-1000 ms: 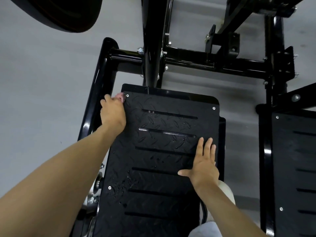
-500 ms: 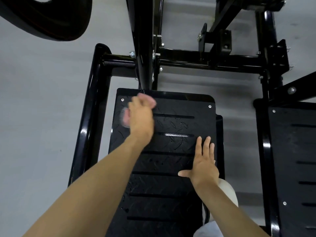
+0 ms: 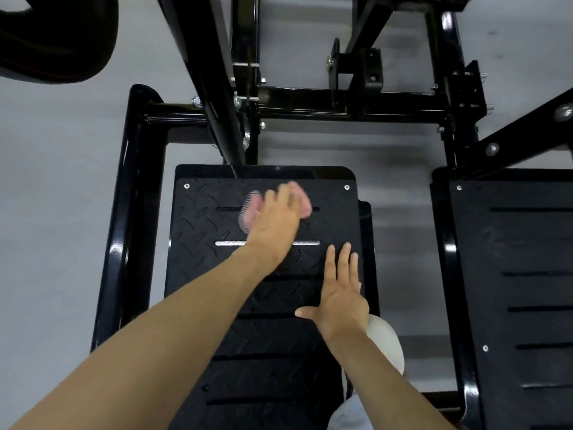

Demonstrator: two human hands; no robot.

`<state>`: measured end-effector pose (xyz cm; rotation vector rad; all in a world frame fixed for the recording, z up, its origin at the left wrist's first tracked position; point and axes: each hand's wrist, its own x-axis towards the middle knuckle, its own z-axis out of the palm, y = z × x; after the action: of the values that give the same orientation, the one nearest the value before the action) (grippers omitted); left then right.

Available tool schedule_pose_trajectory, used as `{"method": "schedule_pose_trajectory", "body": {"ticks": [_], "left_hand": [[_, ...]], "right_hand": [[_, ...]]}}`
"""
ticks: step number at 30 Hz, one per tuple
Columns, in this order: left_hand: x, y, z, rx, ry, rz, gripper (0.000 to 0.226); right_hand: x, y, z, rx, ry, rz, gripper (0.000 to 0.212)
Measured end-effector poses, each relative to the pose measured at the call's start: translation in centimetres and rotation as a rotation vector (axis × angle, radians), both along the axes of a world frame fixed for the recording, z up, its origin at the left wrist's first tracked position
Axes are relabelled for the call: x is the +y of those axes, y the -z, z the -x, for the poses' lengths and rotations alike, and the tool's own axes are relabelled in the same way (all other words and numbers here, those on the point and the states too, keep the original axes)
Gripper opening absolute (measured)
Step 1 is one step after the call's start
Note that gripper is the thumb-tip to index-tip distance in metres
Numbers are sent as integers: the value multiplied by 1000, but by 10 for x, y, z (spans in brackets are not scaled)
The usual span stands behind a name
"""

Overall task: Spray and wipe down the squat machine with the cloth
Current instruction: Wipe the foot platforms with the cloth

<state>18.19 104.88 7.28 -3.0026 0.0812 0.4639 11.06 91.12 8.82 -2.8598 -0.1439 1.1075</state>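
Observation:
The squat machine's left footplate (image 3: 198,274) is black diamond-tread steel with slots, and a few wet droplets show near its middle. My left hand (image 3: 276,225) holds a bunched pink cloth (image 3: 251,209) against the plate's upper part; both are motion-blurred. The cloth shows on either side of the fingers. My right hand (image 3: 341,293) rests flat on the plate's right side, with the fingers straight and the thumb spread.
A second footplate (image 3: 521,274) lies to the right. Black frame tubes (image 3: 130,212) border the left plate, and a crossbar (image 3: 341,110) runs behind it. A dark padded part (image 3: 52,35) hangs at top left. A white rounded object (image 3: 387,342) sits under my right wrist. Grey floor surrounds everything.
My left hand swept the cloth from the plate's upper left corner rightward across the top to the upper middle. My right hand stayed flat in place.

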Motion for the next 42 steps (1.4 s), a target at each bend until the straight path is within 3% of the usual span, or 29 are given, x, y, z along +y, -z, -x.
{"method": "schedule_pose_trajectory", "body": {"ticks": [3, 5, 7, 10, 12, 14, 16, 17, 20, 22, 25, 27, 31, 32, 34, 37, 39, 42], "left_hand": [[5, -1, -8, 27, 412, -3, 77], [28, -2, -15, -7, 567, -102, 74], [42, 1, -20, -22, 495, -173, 72], [11, 1, -18, -49, 118, -154, 71], [-25, 1, -16, 6, 73, -113, 52], [-46, -1, -18, 38, 360, 35, 44], [-40, -10, -34, 36, 658, -5, 65], [-34, -12, -42, 23, 677, -64, 74], [-29, -15, -54, 3, 304, -88, 81], [-46, -19, -48, 54, 171, -36, 81], [-69, -15, -36, 90, 466, 81, 58], [-62, -14, -43, 53, 602, -2, 66], [-48, -17, -59, 5, 107, -7, 73], [-52, -18, -56, 10, 83, 0, 74], [-61, -14, -38, 42, 270, -29, 60], [-62, -6, -9, -6, 729, -10, 54], [-49, -6, -13, -2, 801, -39, 52], [-45, -13, -29, 39, 320, -4, 76]], "right_hand": [[-4, -1, 3, -2, -14, -23, 125], [-7, -6, 6, -6, -1, -73, 121], [-11, -10, 3, -63, 32, -131, 109], [-16, -12, -8, -154, 120, -119, 85], [-17, -10, -16, -117, 218, -118, 78], [-15, -9, -17, -74, 282, -140, 78], [-15, -7, -14, -58, 269, -138, 82], [-17, -6, -11, -56, 240, -127, 85], [-23, -4, -4, -67, 121, -92, 95], [-24, -4, -3, -57, 96, -91, 97], [-20, -6, -5, -61, 147, -122, 93], [-17, -5, -5, -72, 189, -137, 90], [-15, -4, 2, -79, 195, -119, 88], [-16, -3, 2, -87, 192, -108, 88], [-17, -3, 4, -114, 207, -80, 88], [-15, -6, 3, -153, 262, -31, 87], [-13, -8, 5, -154, 284, -16, 85], [-10, -8, 10, -133, 283, -11, 85]]}}
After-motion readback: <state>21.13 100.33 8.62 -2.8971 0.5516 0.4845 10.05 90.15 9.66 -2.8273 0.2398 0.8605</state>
